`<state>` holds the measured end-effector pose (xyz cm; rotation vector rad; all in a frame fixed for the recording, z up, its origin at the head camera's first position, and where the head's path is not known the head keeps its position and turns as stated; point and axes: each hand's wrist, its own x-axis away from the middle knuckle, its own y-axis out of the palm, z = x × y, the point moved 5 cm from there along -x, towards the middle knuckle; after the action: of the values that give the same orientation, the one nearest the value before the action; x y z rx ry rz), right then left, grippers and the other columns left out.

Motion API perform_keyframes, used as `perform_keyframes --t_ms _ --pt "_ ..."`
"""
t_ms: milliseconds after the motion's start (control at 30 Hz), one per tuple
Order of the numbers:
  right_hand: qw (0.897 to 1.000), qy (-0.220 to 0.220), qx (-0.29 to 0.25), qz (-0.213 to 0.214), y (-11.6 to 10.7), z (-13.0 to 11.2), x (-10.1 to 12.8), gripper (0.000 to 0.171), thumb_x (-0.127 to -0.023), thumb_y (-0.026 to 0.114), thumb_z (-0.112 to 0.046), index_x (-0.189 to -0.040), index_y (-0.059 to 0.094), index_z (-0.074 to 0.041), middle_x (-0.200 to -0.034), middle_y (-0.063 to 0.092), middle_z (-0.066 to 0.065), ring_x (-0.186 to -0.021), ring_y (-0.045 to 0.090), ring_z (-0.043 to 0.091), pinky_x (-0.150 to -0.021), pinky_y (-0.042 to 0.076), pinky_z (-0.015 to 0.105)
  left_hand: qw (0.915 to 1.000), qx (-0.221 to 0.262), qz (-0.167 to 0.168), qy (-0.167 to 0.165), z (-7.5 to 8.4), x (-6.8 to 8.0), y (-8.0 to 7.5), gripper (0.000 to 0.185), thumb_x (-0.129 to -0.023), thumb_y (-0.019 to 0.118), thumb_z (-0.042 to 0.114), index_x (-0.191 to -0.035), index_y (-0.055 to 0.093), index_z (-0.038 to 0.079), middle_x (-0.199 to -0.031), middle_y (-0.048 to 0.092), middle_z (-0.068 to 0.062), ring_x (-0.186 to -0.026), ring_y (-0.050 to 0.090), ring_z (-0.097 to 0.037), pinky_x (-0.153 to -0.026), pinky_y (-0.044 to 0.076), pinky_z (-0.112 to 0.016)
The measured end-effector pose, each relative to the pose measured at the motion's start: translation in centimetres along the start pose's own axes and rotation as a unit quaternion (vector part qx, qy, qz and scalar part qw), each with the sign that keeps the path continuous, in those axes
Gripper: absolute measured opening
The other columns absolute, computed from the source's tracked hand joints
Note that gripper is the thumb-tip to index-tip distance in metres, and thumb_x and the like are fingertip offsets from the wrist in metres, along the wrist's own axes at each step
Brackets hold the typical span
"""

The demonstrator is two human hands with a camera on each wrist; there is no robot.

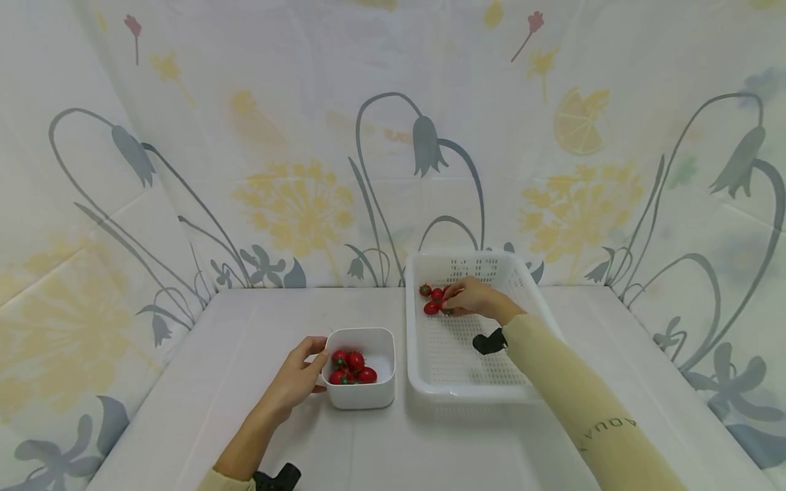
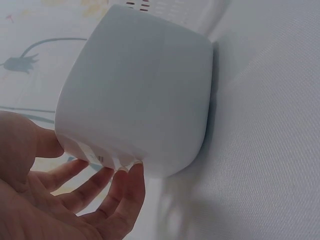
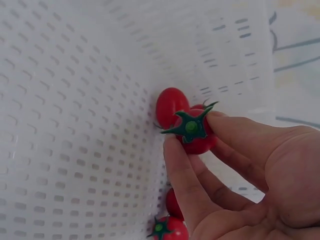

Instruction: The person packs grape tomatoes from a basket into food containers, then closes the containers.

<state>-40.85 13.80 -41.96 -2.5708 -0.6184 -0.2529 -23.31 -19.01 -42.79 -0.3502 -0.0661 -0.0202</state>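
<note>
Head view first: the right hand (image 1: 475, 300) was inside the white basket (image 1: 457, 393), right at a small cluster of red tomatoes (image 1: 432, 308)! To the left, on the pale table (image 1: 245, 320), stood a white box (image 1: 361, 397) with more tomatoes (image 1: 355, 361) in the bottom. The left hand (image 1: 297, 378) held its left side, steadying it, by the look of things. The step in hand appeared to be picking one tomato out of the basket.

Over to the left wrist: bent fingers (image 2: 131, 190) and thumb gripped the box, tips against the outer wall. Its contents were out of sight here.

Then the right wrist, where the action was: a tomato with a green cap (image 3: 196, 134) sat squarely between thumb and fingers, pinched! Two more showed just behind it, touching or not, hard to say; another two lay below. The next move called, it seemed, for a gentle but sure pinch and a lift clear of those neighbours and the rim, then across to the box.
</note>
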Motion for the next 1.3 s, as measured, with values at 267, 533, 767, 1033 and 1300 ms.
perform_keyframes --t_ms 267,533,767,1033,1300 --pt "0.999 -0.016 -0.038 -0.029 0.4 -0.6 1.0 0.033 -0.098 0.063 0.000 -0.126 0.057 0.017 -0.117 0.061 0.018 -0.100 0.067 0.021 -0.100 0.055 0.043 1.0000 -0.004 -0.002 -0.008 -0.4 0.0 0.0 0.034 -0.108 0.051 0.017 -0.139 0.052 0.002 -0.144 0.049 -0.023 -0.113 0.063 -0.036 -0.076 0.063 -0.043" --pt "0.997 -0.020 -0.057 -0.040 0.5 -1.6 2.4 0.037 -0.101 0.060 -0.003 -0.132 0.053 0.015 -0.126 0.058 0.022 -0.111 0.066 0.032 -0.106 0.051 0.046 1.0000 -0.003 -0.003 -0.007 -0.5 0.0 0.0 0.035 -0.108 0.051 0.018 -0.139 0.052 0.002 -0.144 0.049 -0.023 -0.115 0.062 -0.037 -0.077 0.063 -0.043" --pt "0.996 -0.036 -0.076 -0.043 0.2 -2.2 3.6 0.038 -0.102 0.058 -0.002 -0.134 0.050 0.017 -0.136 0.052 0.029 -0.109 0.067 0.029 -0.097 0.056 0.035 1.0000 -0.002 -0.001 -0.007 -0.6 0.0 0.0 0.034 -0.108 0.050 0.017 -0.139 0.053 0.003 -0.144 0.050 -0.022 -0.116 0.062 -0.037 -0.077 0.063 -0.042" --pt "0.994 -0.050 -0.088 -0.052 -0.5 -2.6 4.7 0.035 -0.103 0.056 0.000 -0.132 0.052 0.018 -0.134 0.053 0.026 -0.114 0.065 0.032 -0.104 0.051 0.045 0.9999 -0.001 0.000 -0.010 -0.6 -0.1 0.0 0.034 -0.107 0.052 0.017 -0.138 0.053 0.004 -0.143 0.051 -0.021 -0.113 0.063 -0.035 -0.076 0.063 -0.041" --pt "0.990 -0.070 -0.097 -0.069 -0.3 -3.1 5.6 0.033 -0.102 0.057 0.000 -0.130 0.053 0.017 -0.134 0.054 0.029 -0.120 0.061 0.040 -0.105 0.051 0.047 1.0000 0.000 -0.005 -0.005 -0.4 -0.3 0.0 0.036 -0.108 0.052 0.019 -0.139 0.051 0.002 -0.144 0.049 -0.023 -0.113 0.063 -0.036 -0.075 0.063 -0.042"
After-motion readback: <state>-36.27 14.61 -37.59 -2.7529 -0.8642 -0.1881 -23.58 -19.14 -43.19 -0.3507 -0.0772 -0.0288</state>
